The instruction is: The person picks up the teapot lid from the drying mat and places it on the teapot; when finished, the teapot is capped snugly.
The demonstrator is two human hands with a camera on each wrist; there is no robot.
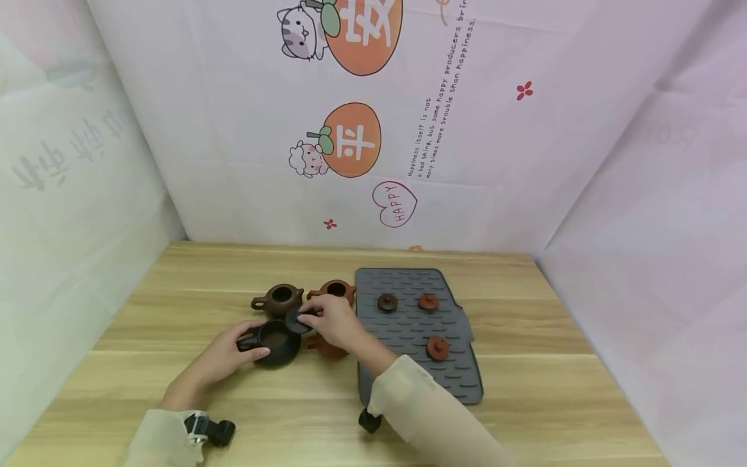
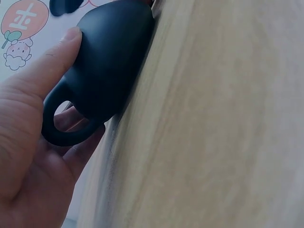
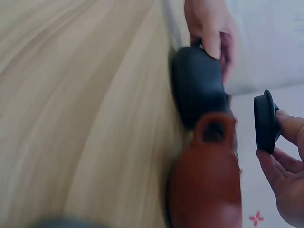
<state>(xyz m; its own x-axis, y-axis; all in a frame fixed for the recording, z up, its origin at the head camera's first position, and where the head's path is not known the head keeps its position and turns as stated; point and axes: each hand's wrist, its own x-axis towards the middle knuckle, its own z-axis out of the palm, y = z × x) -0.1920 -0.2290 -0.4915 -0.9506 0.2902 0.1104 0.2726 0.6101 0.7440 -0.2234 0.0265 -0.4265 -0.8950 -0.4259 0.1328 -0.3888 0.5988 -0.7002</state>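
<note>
My left hand (image 1: 224, 352) grips a black teapot (image 1: 283, 351) by its handle side. In the left wrist view the thumb presses the teapot's body (image 2: 111, 57), with the other fingers behind the looped handle. The pot stands on the table, its top uncovered. Between thumb and fingers, my right hand (image 1: 335, 321) pinches a black lid (image 1: 296, 322), held above the pot's right rim. The right wrist view shows this lid (image 3: 265, 122) edge-on, apart from the pot. A red-brown teapot (image 1: 331, 350) sits partly hidden under the right forearm.
Behind stand a dark brown teapot (image 1: 270, 302) and another reddish teapot (image 1: 348, 289), both lidless. A grey mat (image 1: 408, 331) on the right bears a dark brown lid (image 1: 387, 302) and two reddish lids (image 1: 438, 348). White printed sheets (image 1: 245, 130) enclose the wooden table (image 1: 525, 402).
</note>
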